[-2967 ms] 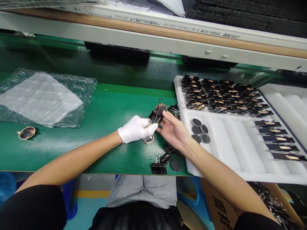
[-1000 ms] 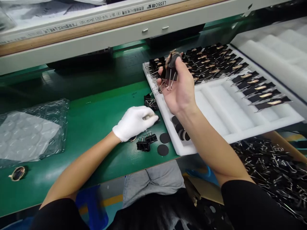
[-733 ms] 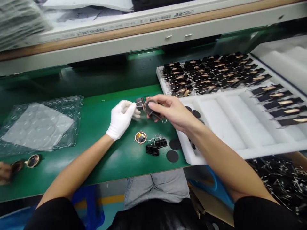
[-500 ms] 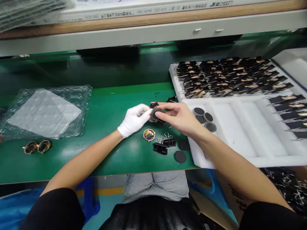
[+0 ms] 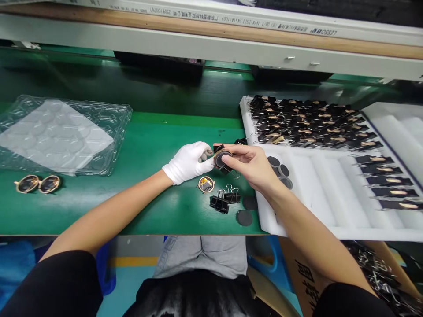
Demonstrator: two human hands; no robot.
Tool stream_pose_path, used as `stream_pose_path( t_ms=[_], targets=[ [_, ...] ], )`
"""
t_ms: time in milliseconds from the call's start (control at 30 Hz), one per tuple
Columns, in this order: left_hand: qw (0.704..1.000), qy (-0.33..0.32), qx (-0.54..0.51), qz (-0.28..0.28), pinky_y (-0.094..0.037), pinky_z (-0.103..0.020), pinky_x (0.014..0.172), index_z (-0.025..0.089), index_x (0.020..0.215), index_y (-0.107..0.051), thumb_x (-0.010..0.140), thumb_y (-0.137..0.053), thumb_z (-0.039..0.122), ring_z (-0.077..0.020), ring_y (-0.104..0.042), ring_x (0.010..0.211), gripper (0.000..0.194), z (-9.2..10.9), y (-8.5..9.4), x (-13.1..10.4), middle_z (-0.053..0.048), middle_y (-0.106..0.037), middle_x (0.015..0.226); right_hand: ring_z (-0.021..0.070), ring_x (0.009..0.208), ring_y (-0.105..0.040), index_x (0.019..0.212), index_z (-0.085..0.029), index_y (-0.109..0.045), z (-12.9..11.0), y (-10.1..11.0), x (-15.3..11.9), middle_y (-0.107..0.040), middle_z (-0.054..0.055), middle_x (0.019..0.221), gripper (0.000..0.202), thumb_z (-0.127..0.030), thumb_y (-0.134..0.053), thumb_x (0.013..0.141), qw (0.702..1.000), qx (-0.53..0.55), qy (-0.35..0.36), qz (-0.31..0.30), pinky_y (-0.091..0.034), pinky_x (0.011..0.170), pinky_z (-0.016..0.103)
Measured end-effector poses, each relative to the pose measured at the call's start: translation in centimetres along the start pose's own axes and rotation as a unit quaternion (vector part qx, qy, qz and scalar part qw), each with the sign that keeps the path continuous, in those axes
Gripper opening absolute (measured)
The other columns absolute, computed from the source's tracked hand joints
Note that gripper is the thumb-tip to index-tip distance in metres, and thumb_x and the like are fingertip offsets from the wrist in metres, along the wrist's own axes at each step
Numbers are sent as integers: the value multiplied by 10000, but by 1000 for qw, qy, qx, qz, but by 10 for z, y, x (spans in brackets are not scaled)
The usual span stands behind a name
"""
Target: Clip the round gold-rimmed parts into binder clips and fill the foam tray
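Observation:
My right hand (image 5: 253, 165), bare, pinches a round watch case with its thumb on the dark disc (image 5: 220, 160) that covers the face. Binder clips (image 5: 226, 170) sit at the case's edges. In a white glove, my left hand (image 5: 190, 162) is closed at the left edge of the same case, its fingers curled and partly hidden. Just below lies a gold-rimmed watch case (image 5: 206, 184) with a shiny face. Beside it rest loose black binder clips (image 5: 219, 204) and two dark discs (image 5: 244, 217).
At the right, a white foam tray (image 5: 317, 185) holds rows of clipped pieces (image 5: 304, 119) and several dark discs (image 5: 274, 161). Two gold-rimmed watch cases (image 5: 49, 184) lie at the left, below a clear plastic tray (image 5: 122, 127). A shelf edge (image 5: 211, 48) spans the back. A box of binder clips (image 5: 380, 273) stands lower right.
The view has shifted and tilted slightly. My left hand's fingers have loosened a little at the case's edge. My right hand keeps its thumb on the disc.

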State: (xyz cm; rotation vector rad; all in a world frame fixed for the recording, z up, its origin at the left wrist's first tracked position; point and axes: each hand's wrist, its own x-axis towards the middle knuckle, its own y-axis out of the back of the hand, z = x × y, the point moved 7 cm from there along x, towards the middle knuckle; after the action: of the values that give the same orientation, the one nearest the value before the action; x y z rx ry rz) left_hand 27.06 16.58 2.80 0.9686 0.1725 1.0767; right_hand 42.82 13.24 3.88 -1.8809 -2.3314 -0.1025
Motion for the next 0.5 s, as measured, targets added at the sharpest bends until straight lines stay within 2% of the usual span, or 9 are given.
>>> stream_pose_path(
  t_ms=[133, 200, 367, 500],
  targets=[
    [995, 92, 5, -32, -387, -273, 597, 188, 741, -609, 899, -599, 594, -136, -566, 629, 436, -9, 2, 3, -2, -637, 687, 233, 986, -730, 1026, -234, -765, -7, 20, 3, -793, 60, 1068, 329, -483, -812, 816, 995, -92, -11, 44, -590, 907, 411],
    [993, 110, -6, -45, -364, -276, 580, 188, 700, -606, 899, -586, 621, -138, -544, 617, 477, -12, 5, 4, 1, -612, 644, 245, 989, -725, 1033, -223, -740, -11, 30, 6, -789, 66, 1053, 342, -463, -814, 800, 986, -158, -2, 47, -579, 911, 416],
    [991, 87, -68, -78, -337, -269, 551, 183, 695, -627, 890, -588, 633, -122, -461, 582, 492, -12, 8, 4, 17, -553, 611, 278, 931, -743, 1020, -200, -708, -7, 38, 10, -790, 82, 955, 349, -326, -833, 720, 966, -257, 4, -27, -576, 887, 443],
    [990, 34, -68, -119, -300, -261, 542, 179, 708, -644, 899, -605, 609, -112, -427, 571, 472, -7, -1, 1, 32, -515, 594, 231, 807, -713, 923, -190, -729, -1, 31, 8, -758, 50, 839, 268, -260, -821, 681, 961, -266, -25, -75, -570, 798, 389]
  ],
)
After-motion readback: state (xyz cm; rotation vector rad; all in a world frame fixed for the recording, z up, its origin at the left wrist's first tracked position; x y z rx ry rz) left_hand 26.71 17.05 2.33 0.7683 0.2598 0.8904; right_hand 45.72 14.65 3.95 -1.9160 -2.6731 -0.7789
